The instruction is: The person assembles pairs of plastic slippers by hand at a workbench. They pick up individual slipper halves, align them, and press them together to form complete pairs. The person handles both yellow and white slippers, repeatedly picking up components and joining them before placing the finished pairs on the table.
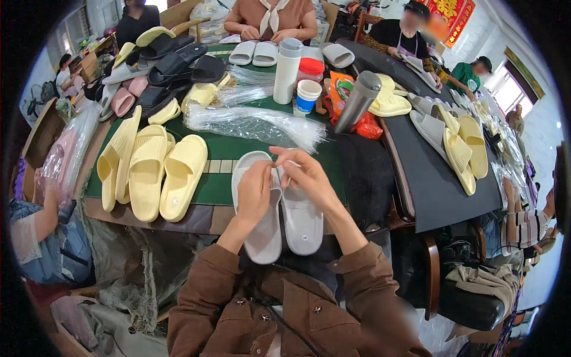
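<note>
Grey slippers lie side by side right in front of the person, toes on the green table and heels reaching past its near edge, with a small pale label on the right one's heel. Over their straps the two hands come close together, fingertips almost meeting. The left hand is bent inward with its fingers curled, partly covering the left slipper; the right hand has its index finger stretched toward the left and the other fingers loosely bent. Whether either one pinches something thin, I cannot tell. Just beyond them lies a bundle of clear strands, spread sideways across the table. To the left, yellow slippers stand near the edge, some flat and some tipped on their sides, and behind them rises a mixed pile of black, yellow, pink and grey ones. Past the strands are a white flask, a paper cup, a red-lidded jar and a steel tumbler. A co-worker sits opposite, hands near another light pair. On the right, a dark table carries more yellow and grey slippers.
</note>
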{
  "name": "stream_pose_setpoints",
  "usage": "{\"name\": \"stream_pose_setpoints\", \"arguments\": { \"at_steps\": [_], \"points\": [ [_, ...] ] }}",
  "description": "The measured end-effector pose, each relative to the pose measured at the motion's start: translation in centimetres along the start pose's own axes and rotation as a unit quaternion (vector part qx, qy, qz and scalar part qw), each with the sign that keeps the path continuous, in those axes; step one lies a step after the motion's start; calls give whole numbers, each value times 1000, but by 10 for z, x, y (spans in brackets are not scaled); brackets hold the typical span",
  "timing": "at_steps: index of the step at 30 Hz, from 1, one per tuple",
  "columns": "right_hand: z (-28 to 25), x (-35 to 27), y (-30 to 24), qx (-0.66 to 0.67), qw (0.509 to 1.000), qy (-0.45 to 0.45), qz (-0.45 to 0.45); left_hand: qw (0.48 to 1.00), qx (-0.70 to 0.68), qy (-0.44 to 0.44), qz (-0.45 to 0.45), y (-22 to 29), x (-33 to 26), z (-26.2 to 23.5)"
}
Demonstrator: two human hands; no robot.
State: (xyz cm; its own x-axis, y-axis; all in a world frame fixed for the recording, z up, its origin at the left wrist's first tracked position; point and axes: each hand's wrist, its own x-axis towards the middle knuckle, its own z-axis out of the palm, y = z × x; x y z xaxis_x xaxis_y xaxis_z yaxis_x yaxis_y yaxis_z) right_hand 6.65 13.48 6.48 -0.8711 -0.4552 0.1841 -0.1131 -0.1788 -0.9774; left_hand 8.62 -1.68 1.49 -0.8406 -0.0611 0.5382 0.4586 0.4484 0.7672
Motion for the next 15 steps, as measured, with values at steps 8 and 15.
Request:
{"name": "stream_pose_setpoints", "arguments": {
  "at_steps": [8, 15],
  "points": [
    [-4, 6, -16, 41, 990, 111, -75, 984, 121, -23, 132, 5, -1, -2],
    [-12, -2, -12, -27, 986, 146, -70, 989, 78, -41, 122, 5, 0, -4]
  ]
}}
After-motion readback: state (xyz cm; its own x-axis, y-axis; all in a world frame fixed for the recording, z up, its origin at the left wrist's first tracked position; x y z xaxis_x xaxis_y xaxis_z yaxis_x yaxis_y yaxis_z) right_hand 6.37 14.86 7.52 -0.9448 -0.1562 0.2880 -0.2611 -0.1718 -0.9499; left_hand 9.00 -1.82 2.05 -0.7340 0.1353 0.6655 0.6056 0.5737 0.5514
